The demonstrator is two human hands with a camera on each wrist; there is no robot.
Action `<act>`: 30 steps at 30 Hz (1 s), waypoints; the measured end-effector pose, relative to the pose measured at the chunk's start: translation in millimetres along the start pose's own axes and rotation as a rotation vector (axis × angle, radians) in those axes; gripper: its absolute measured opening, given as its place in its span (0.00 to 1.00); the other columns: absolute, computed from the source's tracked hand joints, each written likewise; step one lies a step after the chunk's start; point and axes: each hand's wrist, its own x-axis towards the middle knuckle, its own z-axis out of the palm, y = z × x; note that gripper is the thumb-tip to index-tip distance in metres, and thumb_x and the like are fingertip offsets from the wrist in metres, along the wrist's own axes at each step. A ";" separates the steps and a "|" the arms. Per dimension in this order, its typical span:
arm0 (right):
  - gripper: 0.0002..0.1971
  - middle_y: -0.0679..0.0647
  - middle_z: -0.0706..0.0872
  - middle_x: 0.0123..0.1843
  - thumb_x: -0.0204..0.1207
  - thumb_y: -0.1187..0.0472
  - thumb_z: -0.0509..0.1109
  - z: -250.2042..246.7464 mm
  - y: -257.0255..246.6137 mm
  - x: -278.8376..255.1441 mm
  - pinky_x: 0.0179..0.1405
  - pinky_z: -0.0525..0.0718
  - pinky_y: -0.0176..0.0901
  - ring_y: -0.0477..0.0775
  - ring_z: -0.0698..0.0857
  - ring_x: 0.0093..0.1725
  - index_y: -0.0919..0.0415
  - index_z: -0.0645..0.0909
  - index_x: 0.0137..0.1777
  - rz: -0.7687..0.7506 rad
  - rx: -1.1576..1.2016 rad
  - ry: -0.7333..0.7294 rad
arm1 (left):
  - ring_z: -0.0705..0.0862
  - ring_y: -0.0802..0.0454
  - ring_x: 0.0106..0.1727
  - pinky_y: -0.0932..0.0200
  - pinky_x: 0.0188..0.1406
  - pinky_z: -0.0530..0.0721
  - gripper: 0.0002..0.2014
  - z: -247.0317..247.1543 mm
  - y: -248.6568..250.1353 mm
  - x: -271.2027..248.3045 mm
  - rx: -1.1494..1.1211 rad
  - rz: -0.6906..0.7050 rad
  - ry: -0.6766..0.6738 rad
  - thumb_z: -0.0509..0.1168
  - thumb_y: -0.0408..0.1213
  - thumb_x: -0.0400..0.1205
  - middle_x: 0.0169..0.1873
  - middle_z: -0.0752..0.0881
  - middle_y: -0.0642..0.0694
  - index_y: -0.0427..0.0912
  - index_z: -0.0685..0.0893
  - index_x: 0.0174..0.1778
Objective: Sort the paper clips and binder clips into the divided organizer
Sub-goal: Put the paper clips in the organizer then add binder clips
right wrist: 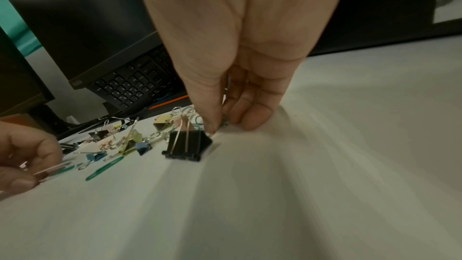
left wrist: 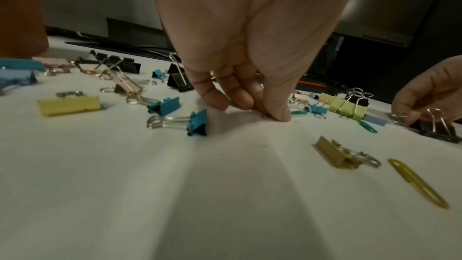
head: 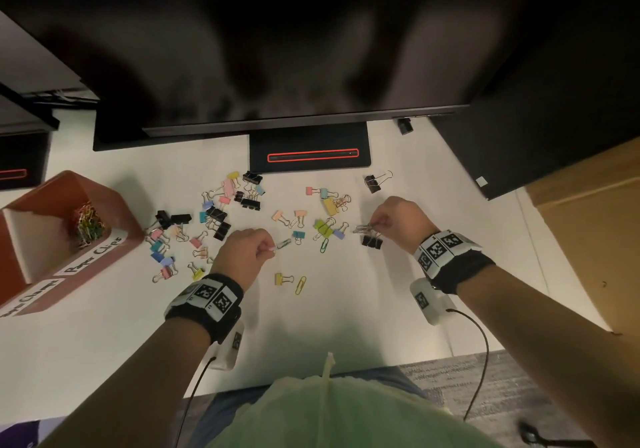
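A red-brown divided organizer [head: 114, 201] stands at the left; its section labelled "Paper Clips" holds a heap of coloured paper clips [head: 86, 222]. Binder clips [head: 214, 212] in several colours lie scattered across the white table. My left hand [head: 272, 248] [left wrist: 270, 115] is down at the table, pinching a pale paper clip, with a green paper clip [head: 284, 243] at its fingertips. My right hand [head: 372, 227] [right wrist: 222, 126] pinches a small bunch of silver paper clips [head: 362, 228] just above a black binder clip [head: 372, 241] [right wrist: 187, 143]. A green paper clip [head: 324, 245] and a yellow one [head: 300, 285] [left wrist: 417, 183] lie loose between the hands.
A dark monitor [head: 277, 49] overhangs the back of the table, its stand base [head: 310, 149] behind the clips. A keyboard [right wrist: 132, 84] sits under it. A yellow binder clip [head: 282, 278] lies near my left wrist. A brown cardboard surface [head: 588, 239] borders the table on the right.
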 end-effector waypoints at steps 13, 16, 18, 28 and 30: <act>0.05 0.56 0.85 0.45 0.73 0.64 0.69 -5.0 8.7 -4.2 0.46 0.78 0.40 0.51 0.80 0.41 0.62 0.86 0.47 0.065 0.008 -0.011 | 0.76 0.45 0.52 0.55 0.50 0.76 0.06 -0.6 -1.7 -2.2 0.166 0.052 -0.094 0.61 0.37 0.82 0.44 0.79 0.46 0.40 0.81 0.49; 0.04 0.54 0.83 0.44 0.74 0.64 0.70 -11.8 14.1 -3.3 0.45 0.75 0.37 0.51 0.80 0.42 0.62 0.85 0.47 0.071 0.053 0.048 | 0.81 0.48 0.47 0.59 0.47 0.78 0.05 -10.6 3.0 1.6 0.007 0.005 -0.052 0.63 0.35 0.81 0.43 0.82 0.45 0.38 0.81 0.49; 0.04 0.53 0.85 0.44 0.74 0.64 0.70 -16.3 14.7 -3.0 0.45 0.74 0.36 0.49 0.80 0.41 0.61 0.84 0.47 0.077 0.083 0.072 | 0.82 0.51 0.45 0.61 0.47 0.79 0.05 -15.6 12.2 5.5 -0.081 -0.006 0.016 0.66 0.35 0.80 0.43 0.84 0.47 0.39 0.82 0.49; 0.12 0.54 0.89 0.49 0.69 0.58 0.76 -15.7 2.9 10.0 0.55 0.84 0.46 0.51 0.85 0.49 0.56 0.84 0.52 0.126 0.154 0.057 | 0.85 0.47 0.46 0.55 0.51 0.83 0.11 -1.8 47.3 40.8 -0.140 -0.097 0.011 0.68 0.35 0.79 0.40 0.88 0.43 0.40 0.83 0.56; 0.12 0.52 0.88 0.46 0.70 0.57 0.76 -12.1 2.4 8.7 0.54 0.84 0.46 0.50 0.83 0.46 0.56 0.84 0.52 0.113 0.170 0.030 | 0.85 0.46 0.46 0.52 0.51 0.84 0.09 1.7 44.8 44.1 -0.086 -0.083 0.032 0.68 0.36 0.78 0.43 0.88 0.42 0.39 0.84 0.53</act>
